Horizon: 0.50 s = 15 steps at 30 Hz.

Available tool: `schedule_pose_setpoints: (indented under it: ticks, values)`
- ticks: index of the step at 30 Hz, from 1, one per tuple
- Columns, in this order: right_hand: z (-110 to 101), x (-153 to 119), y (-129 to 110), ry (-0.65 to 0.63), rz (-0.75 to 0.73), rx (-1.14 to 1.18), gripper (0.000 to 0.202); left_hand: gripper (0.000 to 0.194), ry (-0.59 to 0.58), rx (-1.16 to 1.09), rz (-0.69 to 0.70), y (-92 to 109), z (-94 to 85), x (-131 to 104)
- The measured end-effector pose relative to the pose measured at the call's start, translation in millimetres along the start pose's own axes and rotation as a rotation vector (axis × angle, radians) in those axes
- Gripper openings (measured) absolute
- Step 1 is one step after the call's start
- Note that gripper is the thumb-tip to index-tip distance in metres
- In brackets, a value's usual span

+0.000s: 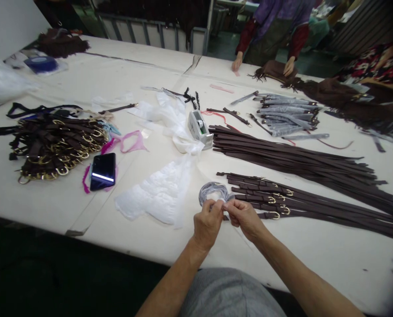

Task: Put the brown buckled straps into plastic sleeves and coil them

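My left hand [207, 222] and my right hand [244, 215] meet low in the head view, just above the table's near side. Both are closed, their fingertips pinched together over something small and whitish that I cannot make out. Right behind the fingertips is a coiled strap in greyish clear wrapping [203, 190], partly covered by my left fingers. Dark brown straps with gold buckles [259, 196] lie beside it on the right, close to my right hand. White tissue-like sheets [160, 193] spread out to the left of my hands.
A tape dispenser [198, 127] stands mid-table, with long brown straps [292, 154] and wrapped straps [285, 112] to its right. Leftward are a phone [103, 171] and a pile of buckled straps [57, 145]. Across the table a person [276, 26] handles brown pieces.
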State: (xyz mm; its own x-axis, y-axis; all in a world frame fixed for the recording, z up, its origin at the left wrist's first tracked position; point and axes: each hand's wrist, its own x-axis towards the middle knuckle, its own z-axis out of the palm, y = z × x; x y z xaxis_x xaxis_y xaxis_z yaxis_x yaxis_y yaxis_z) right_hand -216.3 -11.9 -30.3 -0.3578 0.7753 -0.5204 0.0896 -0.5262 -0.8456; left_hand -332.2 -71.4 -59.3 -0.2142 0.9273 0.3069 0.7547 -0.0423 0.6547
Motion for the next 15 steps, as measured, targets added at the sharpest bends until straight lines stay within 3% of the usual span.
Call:
schedule_pose_setpoints:
  ticks: [7,11,15]
  values:
    - [-11,0,-13,-0.033,0.149,-0.085,0.032,0.024,0.032,0.043,0.076,-7,-0.3,3]
    - [-19,4,-14,-0.026,0.162,-0.146,0.027,0.024,0.022,0.05,0.118,-8,-0.5,5]
    - [-19,10,-14,-0.017,0.167,-0.099,0.03,0.022,0.036,-0.108,0.03,-3,-0.7,11]
